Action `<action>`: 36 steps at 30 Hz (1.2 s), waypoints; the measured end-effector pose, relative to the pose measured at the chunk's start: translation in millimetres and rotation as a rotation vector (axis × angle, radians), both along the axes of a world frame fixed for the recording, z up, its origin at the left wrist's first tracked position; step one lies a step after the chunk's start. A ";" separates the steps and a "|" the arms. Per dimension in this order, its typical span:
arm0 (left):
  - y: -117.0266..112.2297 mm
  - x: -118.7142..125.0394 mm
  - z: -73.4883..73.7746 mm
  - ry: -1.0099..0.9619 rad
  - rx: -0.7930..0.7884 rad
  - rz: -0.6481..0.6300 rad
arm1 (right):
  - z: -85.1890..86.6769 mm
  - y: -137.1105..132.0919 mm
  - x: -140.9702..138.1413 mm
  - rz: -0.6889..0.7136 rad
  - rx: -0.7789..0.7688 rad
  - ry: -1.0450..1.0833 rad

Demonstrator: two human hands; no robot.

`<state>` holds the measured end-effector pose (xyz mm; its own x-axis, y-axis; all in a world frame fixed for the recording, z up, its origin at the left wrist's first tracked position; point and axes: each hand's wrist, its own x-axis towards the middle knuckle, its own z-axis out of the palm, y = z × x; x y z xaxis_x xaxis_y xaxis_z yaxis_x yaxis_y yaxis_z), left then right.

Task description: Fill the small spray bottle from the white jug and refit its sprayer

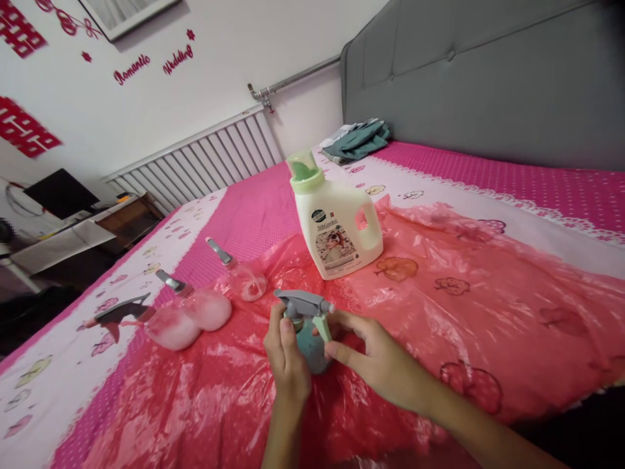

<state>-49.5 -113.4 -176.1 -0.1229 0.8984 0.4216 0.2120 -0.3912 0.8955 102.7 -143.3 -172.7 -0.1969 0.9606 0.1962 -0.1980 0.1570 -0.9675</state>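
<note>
A small teal spray bottle [312, 348] with a grey trigger head [303, 303] stands upright on a sheet of red plastic film [439, 312] spread over a bed. My left hand [286, 358] is wrapped round the bottle's body and neck from the left. My right hand [375, 355] comes in from the right, its fingers pinched at the pale green trigger and neck. Behind it stands a white detergent jug [339, 221] with a light green cap.
Three clear spray bottles [209, 306] lie on their sides to the left, partly on the film. The bed has a pink patterned sheet [254, 208], folded clothes [359, 140] at the far end, and a grey padded headboard [488, 78]. A white radiator [205, 163] lines the wall.
</note>
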 end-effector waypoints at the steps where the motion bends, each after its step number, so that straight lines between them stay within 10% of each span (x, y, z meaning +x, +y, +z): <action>1: 0.4 -0.3 -0.2 0.018 0.010 0.000 | -0.9 0.8 0.2 -0.013 -0.002 -0.007; 36: 5.2 0.5 0.3 0.247 0.085 0.082 | -8.2 15.6 16.8 -0.312 0.045 -0.262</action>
